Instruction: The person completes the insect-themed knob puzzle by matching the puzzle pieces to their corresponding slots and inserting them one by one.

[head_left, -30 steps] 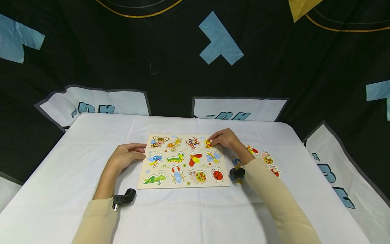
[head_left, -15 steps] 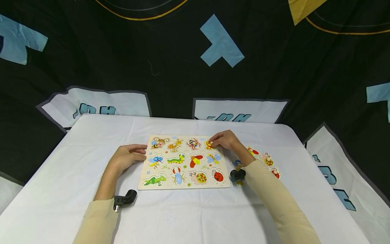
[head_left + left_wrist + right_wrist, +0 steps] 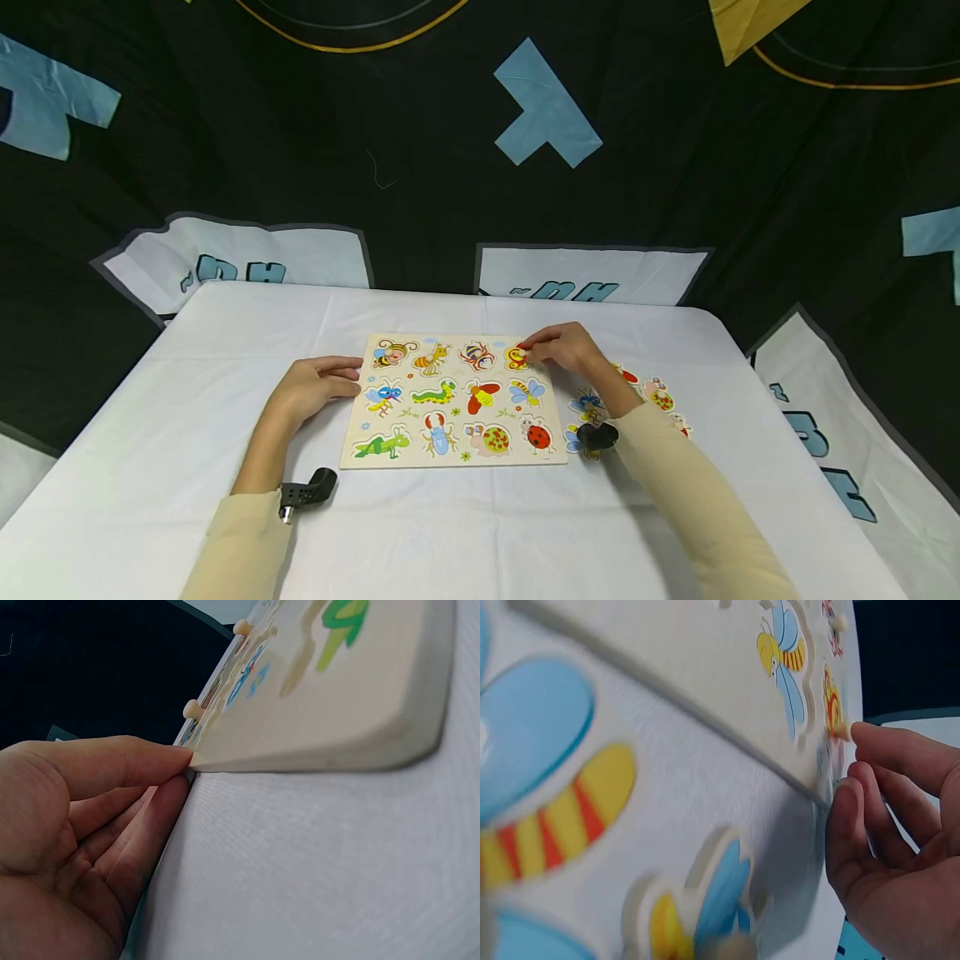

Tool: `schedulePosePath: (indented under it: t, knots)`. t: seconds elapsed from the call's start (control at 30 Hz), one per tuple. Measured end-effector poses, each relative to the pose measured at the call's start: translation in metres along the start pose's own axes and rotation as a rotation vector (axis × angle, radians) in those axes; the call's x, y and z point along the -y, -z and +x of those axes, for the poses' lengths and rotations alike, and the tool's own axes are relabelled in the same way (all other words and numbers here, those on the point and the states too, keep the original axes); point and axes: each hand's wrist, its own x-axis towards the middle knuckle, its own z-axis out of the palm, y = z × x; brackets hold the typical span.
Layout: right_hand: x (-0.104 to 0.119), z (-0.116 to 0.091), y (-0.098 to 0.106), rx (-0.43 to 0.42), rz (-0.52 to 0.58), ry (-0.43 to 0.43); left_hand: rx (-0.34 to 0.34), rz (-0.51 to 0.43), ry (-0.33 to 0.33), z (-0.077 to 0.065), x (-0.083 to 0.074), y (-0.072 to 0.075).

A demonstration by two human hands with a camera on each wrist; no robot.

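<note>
1. On the worktop covered with white cloth [image 3: 450,533], a pale wooden puzzle board [image 3: 420,461] lies flat, with insect pictures in three rows.
2. At the upper right corner of this board is the small yellow-and-red butterfly-like piece [image 3: 515,358], which bears a round pale knob [image 3: 842,731]. Seen from above, the fingers hide a part of it, so I cannot tell whether it sits fully down.
3. The right hand [image 3: 570,346] is at this piece. Its grip is narrow but does not close around anything: one fingertip meets the knob or is just beside it, and the other fingertips are bent, apart from it.
4. The left hand [image 3: 311,387] has its fingertips at the left edge of the board, and probably it steadies it.
5. The step in hand seems to be the settling of the piece. To do it well, press the knob lightly and straight down, then feel around the outline for a raised side. A small turn is better than force.
6. Meanwhile, the left hand should hold the edge without lifting it.
7. Right of the board lie loose pieces, among them a green snail-like piece with red spots [image 3: 658,396]. The beige right sleeve [image 3: 697,500] passes close, so keep the arm high.
</note>
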Motion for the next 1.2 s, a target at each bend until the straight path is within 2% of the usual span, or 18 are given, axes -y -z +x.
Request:
schedulePosePath:
  t: [0.13, 0.3, 0.57, 0.8, 1.2]
  knots:
    - [-0.005, -0.010, 0.010, -0.005, -0.043, 0.000, 0.001, 0.004, -0.006, 0.000, 0.001, 0.000]
    - [-0.011, -0.022, 0.023, -0.013, -0.038, 0.005, 0.001, 0.015, -0.014, -0.001, 0.001, 0.000]
    - [-0.022, -0.039, 0.041, 0.047, -0.053, -0.013, 0.003, 0.019, -0.016, -0.002, 0.000, 0.000]
    - [-0.034, -0.054, 0.049, 0.108, -0.085, 0.012, 0.004, 0.015, -0.020, -0.002, -0.001, 0.000]
    - [-0.053, -0.071, 0.058, 0.164, -0.076, 0.028, 0.013, 0.008, -0.008, 0.000, -0.001, 0.001]
